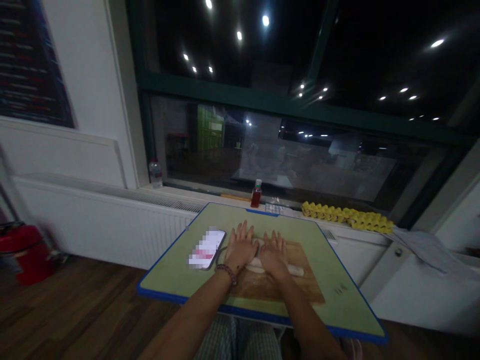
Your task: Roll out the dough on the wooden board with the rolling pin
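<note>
A wooden board (pixel 258 290) lies on a small light-green table (pixel 172 275) with a blue edge. Across the board runs a pale rolling pin (pixel 297 270), its right end sticking out past my right hand (pixel 273 256). My left hand (pixel 241 250), with a beaded bracelet (pixel 227 272) at the wrist, rests flat toward the pin's left part, fingers stretched forward. The right hand presses flat on the pin too, fingers spread. Beneath the pin a pale, flat piece that looks like dough (pixel 255 269) shows partly; the hands hide the rest.
Left of the board lies a phone (pixel 207 250) with its screen lit. On the windowsill stand a bottle of red liquid (pixel 256 194), a clear plastic bottle (pixel 155 173) and yellow egg cartons (pixel 347 217). A white radiator (pixel 112 225) runs along the wall; something red (pixel 28 252) stands at far left.
</note>
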Demonstrator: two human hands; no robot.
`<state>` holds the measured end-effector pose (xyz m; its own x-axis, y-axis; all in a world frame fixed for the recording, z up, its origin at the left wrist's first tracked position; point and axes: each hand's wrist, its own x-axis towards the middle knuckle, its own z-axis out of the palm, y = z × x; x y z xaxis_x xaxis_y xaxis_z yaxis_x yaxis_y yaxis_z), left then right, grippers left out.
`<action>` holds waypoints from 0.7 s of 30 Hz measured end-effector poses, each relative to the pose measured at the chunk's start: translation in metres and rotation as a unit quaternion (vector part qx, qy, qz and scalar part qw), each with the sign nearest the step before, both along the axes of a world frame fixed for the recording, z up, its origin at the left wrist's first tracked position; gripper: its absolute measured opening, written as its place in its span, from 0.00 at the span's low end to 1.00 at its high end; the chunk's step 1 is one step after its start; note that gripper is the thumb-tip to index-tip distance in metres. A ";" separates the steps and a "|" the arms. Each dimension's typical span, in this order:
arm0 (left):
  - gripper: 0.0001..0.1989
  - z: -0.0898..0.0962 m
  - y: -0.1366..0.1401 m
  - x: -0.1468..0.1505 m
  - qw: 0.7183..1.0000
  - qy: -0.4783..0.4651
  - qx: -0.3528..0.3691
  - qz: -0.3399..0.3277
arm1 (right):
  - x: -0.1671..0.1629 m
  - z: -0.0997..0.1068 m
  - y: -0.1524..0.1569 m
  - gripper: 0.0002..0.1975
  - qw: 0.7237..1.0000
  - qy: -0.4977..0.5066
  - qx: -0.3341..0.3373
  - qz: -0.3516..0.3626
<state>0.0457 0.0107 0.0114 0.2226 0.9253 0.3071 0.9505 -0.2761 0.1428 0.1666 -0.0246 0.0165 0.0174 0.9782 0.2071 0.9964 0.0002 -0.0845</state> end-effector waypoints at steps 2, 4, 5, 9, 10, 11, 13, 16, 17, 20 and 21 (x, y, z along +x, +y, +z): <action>0.29 -0.004 -0.014 -0.004 1.000 0.005 0.005 -0.015 | -0.004 -0.003 -0.017 0.27 1.000 0.001 0.024 0.000; 0.27 -0.009 -0.029 -0.008 0.999 0.010 0.028 -0.035 | -0.009 -0.005 -0.034 0.26 0.999 0.000 0.047 0.000; 0.27 -0.011 -0.036 -0.010 0.998 0.013 0.045 -0.047 | -0.010 -0.007 -0.041 0.26 0.998 -0.001 0.055 0.001; 0.26 -0.013 -0.039 -0.012 0.996 0.010 0.070 -0.057 | -0.011 -0.008 -0.045 0.26 0.998 -0.007 0.058 0.021; 0.26 -0.011 -0.035 -0.011 0.997 0.005 0.063 -0.049 | -0.010 -0.007 -0.040 0.26 0.998 -0.007 0.053 0.023; 0.27 -0.009 -0.029 -0.009 0.998 0.000 0.058 -0.038 | -0.009 -0.005 -0.034 0.26 0.999 -0.006 0.046 0.023; 0.28 -0.004 -0.018 -0.005 0.998 -0.008 0.060 -0.021 | -0.006 0.000 -0.021 0.26 0.999 -0.001 0.024 0.021; 0.30 0.002 -0.006 0.000 0.997 -0.016 0.076 -0.004 | -0.004 0.008 -0.005 0.26 1.000 0.004 -0.012 0.012; 0.30 0.003 -0.005 0.001 0.997 -0.017 0.079 0.000 | -0.004 0.009 -0.002 0.26 1.000 0.003 -0.020 0.008; 0.29 0.002 -0.009 0.001 0.997 -0.020 0.080 0.003 | -0.004 0.008 -0.004 0.25 1.000 -0.001 -0.017 0.010; 0.29 0.001 -0.012 0.000 0.997 -0.019 0.080 0.000 | -0.004 0.006 -0.007 0.25 1.000 -0.005 -0.009 0.022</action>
